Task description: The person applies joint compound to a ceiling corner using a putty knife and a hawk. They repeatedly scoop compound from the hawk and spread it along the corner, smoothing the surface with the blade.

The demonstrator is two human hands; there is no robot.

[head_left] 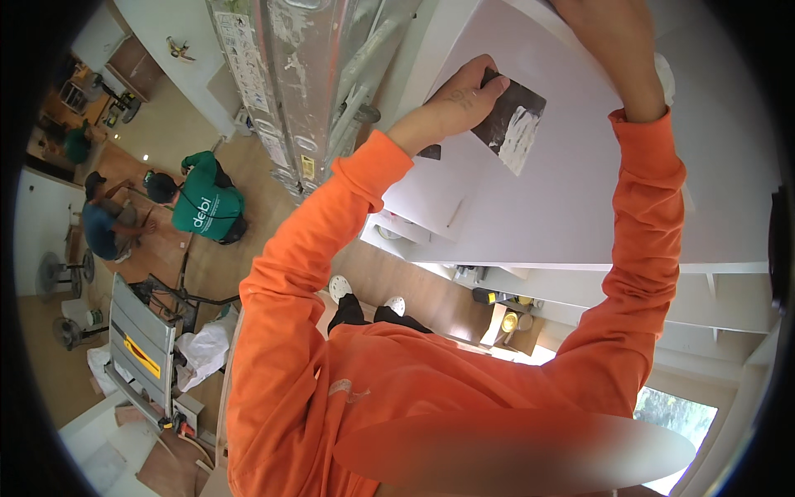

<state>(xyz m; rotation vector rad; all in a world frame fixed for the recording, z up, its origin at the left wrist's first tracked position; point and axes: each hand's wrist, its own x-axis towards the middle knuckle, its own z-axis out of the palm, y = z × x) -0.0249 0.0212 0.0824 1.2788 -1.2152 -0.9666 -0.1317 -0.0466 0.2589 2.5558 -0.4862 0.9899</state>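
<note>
My left hand (468, 99) grips a dark, flat putty spreader (497, 116) smeared with white filler, held against a pale cabinet panel (555, 190). Part of another dark flat piece (429, 151) shows just below that hand; I cannot tell whether it is held. My right hand (611, 41) reaches up past the upper edge of the view along the curved white edge, so its fingers are out of sight. A pale object (664, 76) is partly hidden behind my right wrist.
A scuffed aluminium ladder (290, 74) stands left of my left hand. Two people (203, 199), (108, 224) work on wooden boards at the left, near fans (70, 331) and a table saw (141, 348). White shelves (712, 290) lie below the panel, with tools (489, 298) underneath.
</note>
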